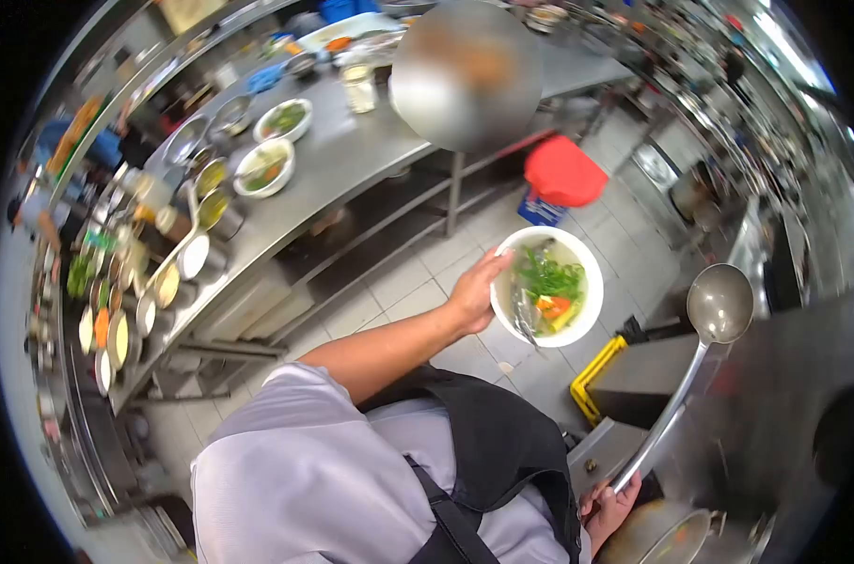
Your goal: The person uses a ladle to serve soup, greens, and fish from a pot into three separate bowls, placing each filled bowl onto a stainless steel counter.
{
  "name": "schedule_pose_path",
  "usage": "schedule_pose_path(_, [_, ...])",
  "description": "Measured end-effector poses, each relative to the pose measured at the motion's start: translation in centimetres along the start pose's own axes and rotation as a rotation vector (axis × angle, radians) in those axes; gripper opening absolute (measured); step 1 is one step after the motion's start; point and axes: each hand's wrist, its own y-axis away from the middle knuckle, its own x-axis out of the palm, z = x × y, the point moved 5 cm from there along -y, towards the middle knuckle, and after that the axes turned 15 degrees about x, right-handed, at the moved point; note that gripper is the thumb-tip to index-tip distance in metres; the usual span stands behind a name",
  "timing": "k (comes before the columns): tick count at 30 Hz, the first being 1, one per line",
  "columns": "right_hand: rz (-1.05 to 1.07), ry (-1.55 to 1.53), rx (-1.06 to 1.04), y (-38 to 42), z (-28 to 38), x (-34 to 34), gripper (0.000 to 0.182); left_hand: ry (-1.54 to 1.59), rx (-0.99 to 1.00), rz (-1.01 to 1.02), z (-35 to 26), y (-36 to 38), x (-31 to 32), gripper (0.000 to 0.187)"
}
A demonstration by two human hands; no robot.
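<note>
My left hand (477,293) grips the side of a white bowl (594,287) and holds it out over the floor. Broth fills the bowl, with chopped green herbs (551,274), orange pieces (552,306) and a silvery, dark-edged piece in it. Low on the right, my right hand (613,512) is closed around the handle end of a long metal ladle (720,303). The ladle's cup points away from me and looks empty of food. Just below that hand is a large pot (667,538), partly cut off by the frame.
On the steel counter (352,155) at left stand two filled white bowls (264,167), a jar (358,87) and several ingredient containers (166,285). A red bin lid (563,171) stands beyond my bowl. Yellow-edged equipment (596,381) is at right. A round blur hides part of the far counter.
</note>
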Motion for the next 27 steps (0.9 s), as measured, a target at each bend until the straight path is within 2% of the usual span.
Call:
schedule_pose_path(7, [0.255, 0.09, 0.092, -7.5, -0.5, 10.0, 0.06, -0.07, 0.449, -0.365, -15.0, 2.6, -12.7, 0.039])
schedule_pose_path(14, [0.4, 0.21, 0.193, -13.5, -3.1, 20.8, 0.057, -0.124, 0.679, -0.662, -25.2, 3.3, -22.8, 0.043])
schedule_pose_path(17, [0.411, 0.197, 0.207, -15.3, -4.0, 24.0, 0.055, -0.119, 0.693, -0.628, -26.9, 1.1, -27.3, 0.045])
schedule_pose_path(19, [0.45, 0.222, 0.227, -16.2, -4.4, 25.5, 0.054, -0.155, 0.731, -0.722, -27.7, -0.1, -27.9, 0.044])
schedule_pose_path(20, [0.443, 0.148, 0.254, -16.6, -4.3, 26.1, 0.061, -0.184, 0.714, -0.77, -28.0, -0.8, -28.2, 0.043])
schedule_pose_path(25, [0.462, 0.182, 0.23, -18.9, -3.3, 27.5, 0.061, -0.18, 0.748, -0.823, -28.2, -6.0, -29.2, 0.04])
schedule_pose_path(27, [0.464, 0.203, 0.227, -20.1, -2.6, 27.9, 0.06, -0.174, 0.753, -0.918, -27.7, -7.8, -29.2, 0.041])
